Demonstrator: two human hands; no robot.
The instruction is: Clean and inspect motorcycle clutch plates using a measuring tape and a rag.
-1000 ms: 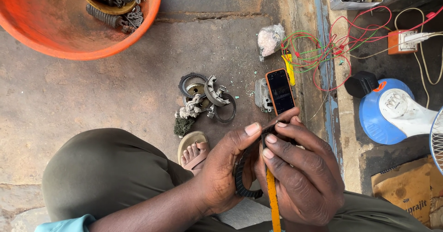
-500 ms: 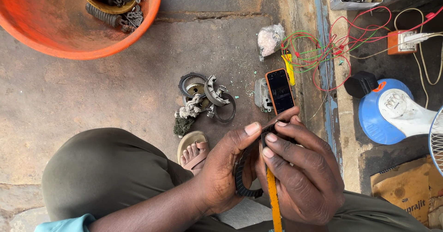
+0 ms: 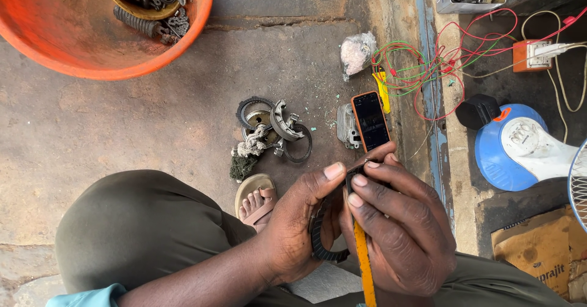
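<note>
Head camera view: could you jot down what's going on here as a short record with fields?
Left hand: grips a black toothed ring
Right hand: holds a yellow-handled tool against the ring
Floor ahead: metal parts in a pile, phone with orange case
Top left: orange tub holding a bowl of parts
Right side: red and green wires, blue and white fan
Foot: in a sandal

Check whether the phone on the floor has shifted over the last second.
No. The phone lies in the same spot, its lower end just above the right hand and its left edge against the metal part, as before.
</note>
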